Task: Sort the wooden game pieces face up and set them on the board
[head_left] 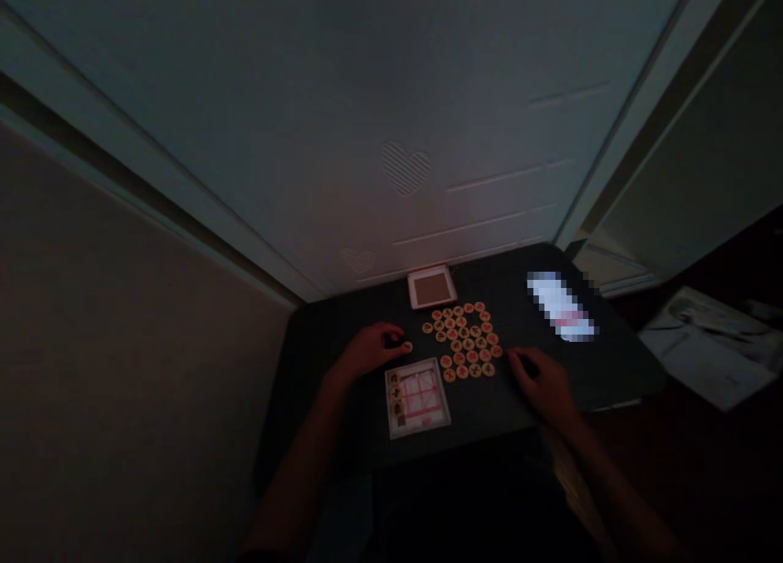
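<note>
My left hand [371,349] is at the left of the table, thumb and fingers curled around a round Chinese chess piece [407,347] at the thumb tip. Below it lies a shallow clear box [444,420], with several pieces [396,392] in a column along its left side and a red-lined sheet under them. Right of the left hand, many wooden pieces with red or dark characters [468,344] lie in rough rows with gaps. My right hand [546,382] rests at the right of these rows, loosely curled with fingers apart, close to the end piece [497,352] but not holding it.
A second shallow box or lid [431,289] lies at the back of the dark table [342,322], against a pale panel with heart patterns [406,168]. A bright blurred-out object [559,306] lies at the right. White boxes or papers [703,359] are beyond the table's right edge. Light is dim.
</note>
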{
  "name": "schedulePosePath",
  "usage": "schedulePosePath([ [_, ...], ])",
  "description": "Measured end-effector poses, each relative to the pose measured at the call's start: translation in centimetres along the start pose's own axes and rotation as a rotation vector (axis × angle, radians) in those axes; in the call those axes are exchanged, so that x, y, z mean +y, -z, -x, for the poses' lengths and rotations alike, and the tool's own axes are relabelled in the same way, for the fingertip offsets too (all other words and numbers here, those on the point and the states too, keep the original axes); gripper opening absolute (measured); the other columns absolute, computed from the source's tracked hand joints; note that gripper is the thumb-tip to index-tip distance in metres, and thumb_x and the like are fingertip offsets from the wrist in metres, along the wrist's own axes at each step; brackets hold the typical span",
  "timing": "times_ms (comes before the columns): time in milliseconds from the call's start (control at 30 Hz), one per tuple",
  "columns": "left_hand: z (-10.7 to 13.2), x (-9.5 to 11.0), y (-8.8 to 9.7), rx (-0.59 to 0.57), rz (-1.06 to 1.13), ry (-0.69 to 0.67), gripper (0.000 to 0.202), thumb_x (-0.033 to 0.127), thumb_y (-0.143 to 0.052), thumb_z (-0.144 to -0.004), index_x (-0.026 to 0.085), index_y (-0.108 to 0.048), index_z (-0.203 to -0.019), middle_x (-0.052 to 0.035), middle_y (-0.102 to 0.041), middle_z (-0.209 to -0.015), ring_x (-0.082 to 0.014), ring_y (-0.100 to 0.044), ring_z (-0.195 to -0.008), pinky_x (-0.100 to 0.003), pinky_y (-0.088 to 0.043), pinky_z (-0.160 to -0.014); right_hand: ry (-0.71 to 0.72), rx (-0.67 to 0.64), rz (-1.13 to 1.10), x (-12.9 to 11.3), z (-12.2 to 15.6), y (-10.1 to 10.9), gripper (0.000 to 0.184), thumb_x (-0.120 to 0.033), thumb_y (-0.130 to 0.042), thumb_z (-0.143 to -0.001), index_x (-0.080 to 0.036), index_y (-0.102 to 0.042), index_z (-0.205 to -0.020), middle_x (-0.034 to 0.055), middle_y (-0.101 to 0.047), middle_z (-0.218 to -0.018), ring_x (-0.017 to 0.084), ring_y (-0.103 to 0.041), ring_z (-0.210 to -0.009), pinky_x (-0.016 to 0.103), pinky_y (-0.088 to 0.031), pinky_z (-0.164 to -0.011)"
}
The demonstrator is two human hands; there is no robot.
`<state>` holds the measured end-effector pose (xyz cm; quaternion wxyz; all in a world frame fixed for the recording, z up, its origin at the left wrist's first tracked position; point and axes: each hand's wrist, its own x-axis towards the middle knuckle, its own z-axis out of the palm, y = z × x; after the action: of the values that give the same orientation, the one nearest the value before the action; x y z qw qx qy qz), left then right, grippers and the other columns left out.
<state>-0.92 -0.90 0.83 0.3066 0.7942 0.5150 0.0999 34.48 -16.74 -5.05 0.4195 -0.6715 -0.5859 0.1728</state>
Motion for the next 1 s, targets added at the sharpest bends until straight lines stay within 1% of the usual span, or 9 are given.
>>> schedulePosePath([
  [100, -0.2, 0.0, -0.4, -0.03, -0.015, -0.033, 0.043, 0.052, -0.077, -0.076, 0.022, -0.075, -0.107, -0.0051, -0.073, -0.099, -0.0171, -0.064, -0.079, -0.026, -0.047, -0.066, -0.006, -0.004, -0.004, -0.1, 0.0, 0.0, 0.029, -0.045, -0.055, -0.096, -0.022, -0.073, -0.1, 0.0076, -0.077, -0.099, 0.025, -0.072, -0.089, 0.038, -0.057, -0.081],
  [233, -0.5, 0.3, -0.5, -0.032, -0.045, -0.059, 0.034, 0.047, -0.076, -0.079, 0.022, -0.077, -0.102, -0.0052, -0.072, -0.098, -0.0165, -0.064, -0.078, -0.025, -0.047, -0.067, -0.004, -0.008, -0.006, -0.2, 0.0, 0.1, 0.028, -0.044, -0.054, -0.096, -0.023, -0.073, -0.101, 0.007, -0.077, -0.1, 0.025, -0.073, -0.089, 0.038, -0.057, -0.081],
  [300, -0.5, 0.5, -0.4, -0.024, -0.064, -0.061, 0.032, 0.047, -0.075, -0.08, 0.022, -0.077, -0.1, -0.0048, -0.072, -0.094, -0.0162, -0.063, -0.076, -0.025, -0.046, -0.065, 0.0, -0.001, -0.009, -0.2, 0.0, 0.1, 0.028, -0.044, -0.054, -0.096, -0.024, -0.073, -0.1, 0.0072, -0.077, -0.1, 0.025, -0.073, -0.09, 0.038, -0.057, -0.081],
  [400, -0.2, 1.0, -0.1, 0.008, -0.054, -0.041, 0.033, 0.047, -0.073, -0.081, 0.022, -0.075, -0.103, -0.0025, -0.07, -0.083, -0.0153, -0.062, -0.069, -0.026, -0.045, -0.062, 0.001, 0.007, -0.019, -0.2, 0.0, 0.0, 0.028, -0.044, -0.054, -0.096, -0.023, -0.073, -0.1, 0.0075, -0.077, -0.101, 0.025, -0.073, -0.091, 0.039, -0.057, -0.082],
  [467, 0.1, 1.4, 0.0, 0.046, 0.003, -0.029, 0.033, 0.044, -0.072, -0.082, 0.022, -0.072, -0.107, -0.0013, -0.072, -0.083, -0.0144, -0.061, -0.068, -0.026, -0.046, -0.062, -0.001, 0.002, -0.021, -0.1, 0.0, 0.0, 0.028, -0.045, -0.055, -0.096, -0.023, -0.073, -0.1, 0.0073, -0.077, -0.1, 0.025, -0.073, -0.09, 0.039, -0.057, -0.082],
  [600, 0.8, 2.6, -0.1, 0.086, 0.187, -0.066, 0.033, 0.041, -0.071, -0.084, 0.022, -0.065, -0.11, -0.0021, -0.075, -0.098, -0.013, -0.063, -0.073, -0.025, -0.05, -0.067, 0.006, 0.006, -0.014, 0.0, 0.0, 0.0, 0.029, -0.046, -0.054, -0.096, -0.024, -0.073, -0.099, 0.007, -0.077, -0.099, 0.025, -0.073, -0.089, 0.038, -0.057, -0.081],
  [800, 1.6, 4.4, -0.8, 0.022, 0.409, -0.043, 0.038, 0.043, -0.074, -0.083, 0.02, -0.062, -0.111, -0.0045, -0.075, -0.098, -0.0147, -0.067, -0.077, -0.027, -0.052, -0.067, 0.019, -0.004, 0.005, 0.2, 0.0, 0.0, 0.031, -0.046, -0.053, -0.097, -0.023, -0.073, -0.1, 0.0083, -0.077, -0.1, 0.026, -0.072, -0.09, 0.04, -0.057, -0.082],
  [1000, 2.1, 5.2, -1.5, 0.021, 0.488, -0.018, 0.036, 0.041, -0.077, -0.08, 0.02, -0.064, -0.107, -0.0049, -0.076, -0.097, -0.0168, -0.071, -0.081, -0.029, -0.055, -0.071, 0.022, 0.003, 0.016, 0.7, 0.0, -0.1, 0.032, -0.047, -0.053, -0.096, -0.023, -0.073, -0.1, 0.0088, -0.077, -0.1, 0.026, -0.073, -0.089, 0.039, -0.058, -0.079],
])
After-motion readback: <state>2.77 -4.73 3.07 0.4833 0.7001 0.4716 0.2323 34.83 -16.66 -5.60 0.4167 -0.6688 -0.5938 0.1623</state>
